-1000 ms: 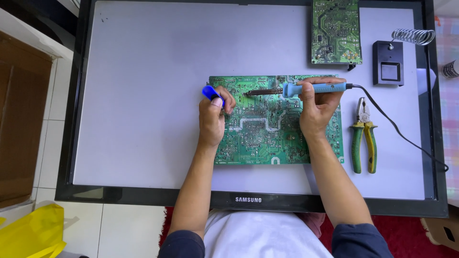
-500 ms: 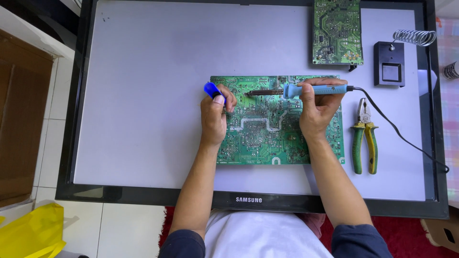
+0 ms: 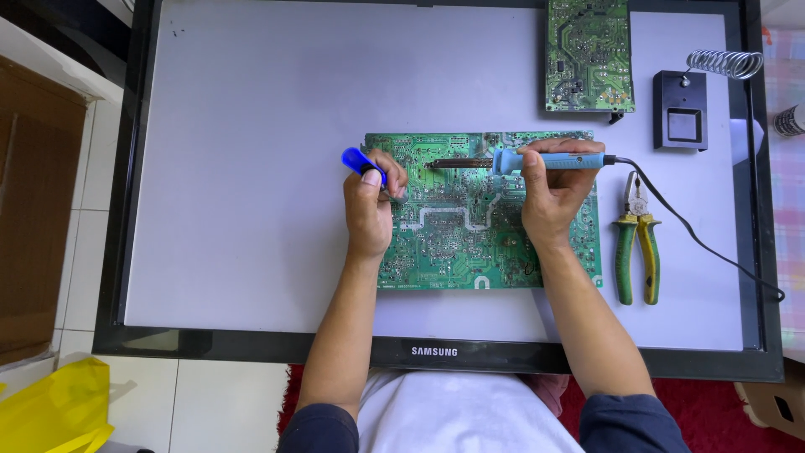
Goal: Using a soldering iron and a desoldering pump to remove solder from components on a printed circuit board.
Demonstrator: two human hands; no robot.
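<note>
A large green circuit board (image 3: 457,243) lies solder side up on a white panel (image 3: 251,151) with a black frame. My right hand (image 3: 555,191) grips a blue-handled soldering iron (image 3: 549,160), held level, its dark tip pointing left over the board's upper middle. My left hand (image 3: 371,205) holds a blue-handled tool (image 3: 359,161) at the board's upper left corner; its working end is hidden by my fingers.
A smaller green circuit board (image 3: 589,54) lies at the top right. A black soldering stand with a coil holder (image 3: 683,117) sits beside it. Green-handled pliers (image 3: 636,243) lie right of the large board. The iron's black cord (image 3: 704,243) trails right. A yellow bag (image 3: 54,411) is on the floor.
Both hands stay on the board; the left hand with the blue tool has shifted very slightly. The soldering iron keeps its place.
</note>
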